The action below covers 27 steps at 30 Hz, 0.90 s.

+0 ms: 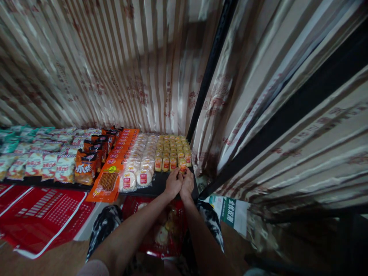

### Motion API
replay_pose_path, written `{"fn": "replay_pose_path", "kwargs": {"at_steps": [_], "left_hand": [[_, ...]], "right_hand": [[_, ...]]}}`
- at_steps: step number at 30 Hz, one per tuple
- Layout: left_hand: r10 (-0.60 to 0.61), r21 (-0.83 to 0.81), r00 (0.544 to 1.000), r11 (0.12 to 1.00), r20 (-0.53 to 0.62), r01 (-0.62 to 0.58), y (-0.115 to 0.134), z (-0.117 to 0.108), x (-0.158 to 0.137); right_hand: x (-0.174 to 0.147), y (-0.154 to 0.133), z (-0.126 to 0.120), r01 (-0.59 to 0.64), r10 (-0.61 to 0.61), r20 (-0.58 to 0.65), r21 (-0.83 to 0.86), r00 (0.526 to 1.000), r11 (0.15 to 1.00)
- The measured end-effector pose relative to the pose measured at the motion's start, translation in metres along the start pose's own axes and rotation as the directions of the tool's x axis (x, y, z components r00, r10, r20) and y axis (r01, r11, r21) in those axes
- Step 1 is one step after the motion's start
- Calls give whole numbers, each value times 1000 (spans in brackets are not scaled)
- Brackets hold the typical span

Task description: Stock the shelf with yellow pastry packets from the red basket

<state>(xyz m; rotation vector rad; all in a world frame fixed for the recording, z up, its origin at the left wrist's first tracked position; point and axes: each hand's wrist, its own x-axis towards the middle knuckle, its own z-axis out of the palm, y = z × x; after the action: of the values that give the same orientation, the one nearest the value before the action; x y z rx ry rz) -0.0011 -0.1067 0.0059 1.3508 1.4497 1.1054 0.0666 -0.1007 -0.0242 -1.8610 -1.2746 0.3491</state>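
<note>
Both of my hands meet at the front right of a black shelf (158, 187). My left hand (173, 183) and my right hand (187, 183) are closed around a small wrapped cake (183, 165) with a red and yellow label, pinched between the fingertips. It sits at the front of rows of similar wrapped cakes (165, 164), close to their front edge. Left of these lie stacks of round white pastries (143, 178) in clear wrap. My fingers partly hide one another.
Orange snack packs (107, 180), black-and-orange bags (85, 166) and white bags (64, 168) line the shelf leftward. Below are a red basket (161, 251) between my knees and a larger red basket (51, 214). A black post (209, 73) and printed curtain (138, 69) stand behind.
</note>
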Motion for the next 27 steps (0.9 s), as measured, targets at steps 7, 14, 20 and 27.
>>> {"fn": "replay_pose_path", "kwargs": {"at_steps": [7,14,20,27], "left_hand": [[-16,3,1000,1000,27,16,6,-4,1],[37,34,999,999,29,-38,7,-7,-2],[83,131,995,987,60,-91,12,-9,-8],[57,267,990,959,130,-90,17,-11,-5]], "right_hand": [[4,-5,-1,17,-16,29,-34,999,999],[5,-7,-2,8,-7,50,-13,999,1000],[2,-9,-5,13,-15,66,24,998,1000],[-1,-6,-5,61,-60,107,-10,992,998]]}}
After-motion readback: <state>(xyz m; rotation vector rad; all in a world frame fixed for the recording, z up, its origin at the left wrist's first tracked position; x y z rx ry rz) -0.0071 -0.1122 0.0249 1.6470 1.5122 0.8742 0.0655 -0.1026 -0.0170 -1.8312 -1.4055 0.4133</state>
